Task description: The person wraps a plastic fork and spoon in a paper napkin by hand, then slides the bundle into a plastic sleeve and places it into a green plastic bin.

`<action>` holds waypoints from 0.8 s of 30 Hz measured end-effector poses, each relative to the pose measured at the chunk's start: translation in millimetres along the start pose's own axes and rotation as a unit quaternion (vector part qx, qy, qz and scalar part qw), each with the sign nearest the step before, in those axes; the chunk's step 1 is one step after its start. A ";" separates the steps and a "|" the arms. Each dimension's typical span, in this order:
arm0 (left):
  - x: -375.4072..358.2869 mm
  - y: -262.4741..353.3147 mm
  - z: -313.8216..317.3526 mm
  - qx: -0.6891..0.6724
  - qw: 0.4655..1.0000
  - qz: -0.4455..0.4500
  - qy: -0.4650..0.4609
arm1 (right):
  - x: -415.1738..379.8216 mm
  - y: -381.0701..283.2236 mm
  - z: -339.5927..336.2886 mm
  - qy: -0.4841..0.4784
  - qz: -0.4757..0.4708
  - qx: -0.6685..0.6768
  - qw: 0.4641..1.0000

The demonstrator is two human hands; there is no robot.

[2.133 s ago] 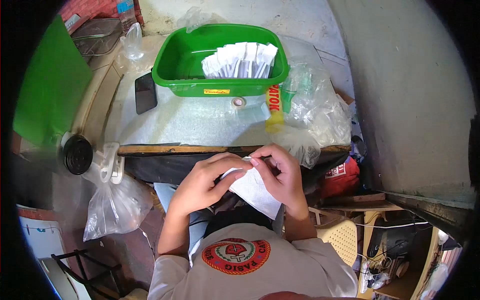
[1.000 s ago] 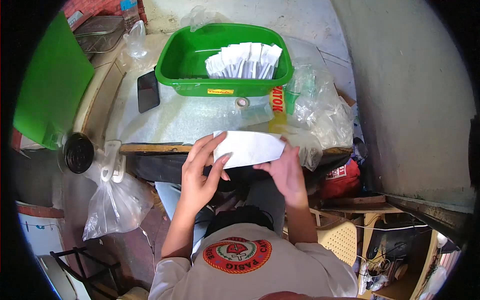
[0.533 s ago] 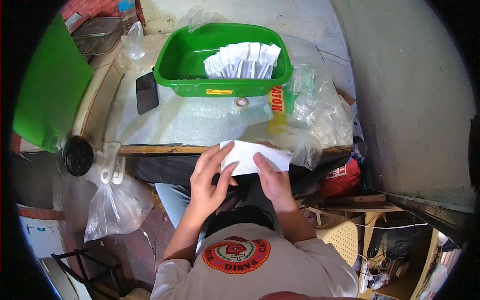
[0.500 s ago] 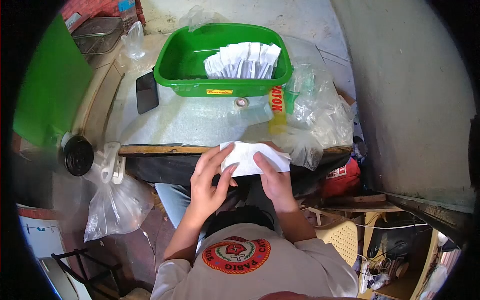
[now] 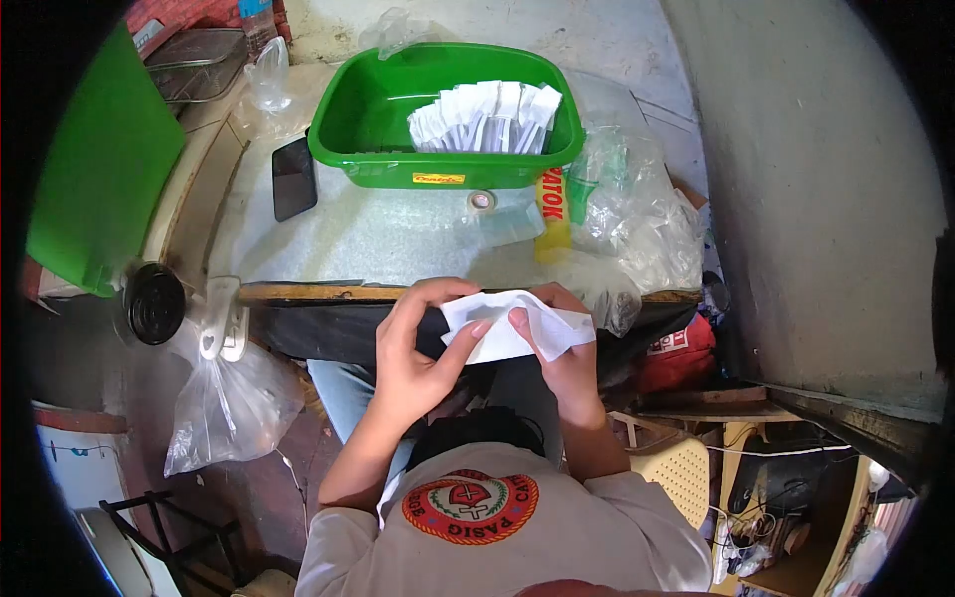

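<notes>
A white, partly folded paper napkin is held between both hands in front of the table edge. My left hand grips its left side, thumb on the near face and fingers behind. My right hand pinches the right side with the thumb pressed on the paper, and its other fingers are mostly hidden behind it. The napkin is creased, with its upper layer bulging up and a flap hanging at the right. Beyond the hands, a green basin holds a fanned row of folded white paper packets.
On the table are a black phone, a small tape roll, a clear plastic sleeve and a yellow wrapper. Clear plastic bags pile up at right. A plastic bag hangs at left.
The napkin went from lying fairly flat between my hands to creased and bulging, its right flap bent down. My left thumb moved inward and up onto the paper.
</notes>
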State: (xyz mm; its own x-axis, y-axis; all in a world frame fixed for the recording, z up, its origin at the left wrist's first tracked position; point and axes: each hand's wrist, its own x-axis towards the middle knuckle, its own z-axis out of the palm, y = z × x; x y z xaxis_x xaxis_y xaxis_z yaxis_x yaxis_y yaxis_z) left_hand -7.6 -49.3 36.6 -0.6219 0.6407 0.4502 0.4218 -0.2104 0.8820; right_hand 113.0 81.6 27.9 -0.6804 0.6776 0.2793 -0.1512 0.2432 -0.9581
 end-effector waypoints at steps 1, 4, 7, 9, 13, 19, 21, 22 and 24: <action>6.1 5.5 0.2 -0.008 1.000 0.005 -0.017 | 0.1 -0.4 -0.2 0.000 -0.010 -0.015 1.000; 14.6 10.2 3.1 -0.040 0.999 -0.015 -0.030 | 0.9 -7.7 -3.3 -0.012 -0.016 -0.025 0.999; 22.2 14.6 4.0 -0.010 0.998 0.001 -0.063 | 0.4 -9.1 -4.9 -0.018 -0.020 -0.017 0.999; 23.7 17.1 6.3 -0.038 0.996 -0.013 -0.081 | 0.1 -9.1 -5.4 -0.013 -0.027 -0.014 0.999; 23.3 11.9 4.7 -0.018 0.993 -0.036 -0.108 | 0.8 -10.4 -8.8 -0.028 -0.001 -0.004 1.000; 23.9 8.6 10.2 -0.011 0.998 -0.026 -0.064 | -0.1 -10.8 -8.9 0.002 -0.004 0.022 1.000; 24.4 10.8 9.9 -0.003 0.998 -0.027 -0.064 | -2.5 -16.5 -2.8 0.064 0.021 0.070 0.995; 24.5 11.6 10.1 0.005 0.998 -0.028 -0.064 | -2.5 -15.2 -3.6 0.064 0.022 0.070 0.995; 24.4 11.9 10.8 0.012 0.998 -0.024 -0.063 | -2.1 -11.6 -6.0 0.071 0.012 0.028 0.997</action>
State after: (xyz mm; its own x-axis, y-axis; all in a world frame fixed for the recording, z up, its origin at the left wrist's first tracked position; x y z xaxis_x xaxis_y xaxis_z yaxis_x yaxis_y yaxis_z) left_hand -10.7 -28.2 56.6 -0.5551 0.7375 0.3847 0.4095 -0.1602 0.8981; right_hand 120.4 81.5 38.8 -0.5760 0.7754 0.2586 -0.1779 0.1898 -0.9656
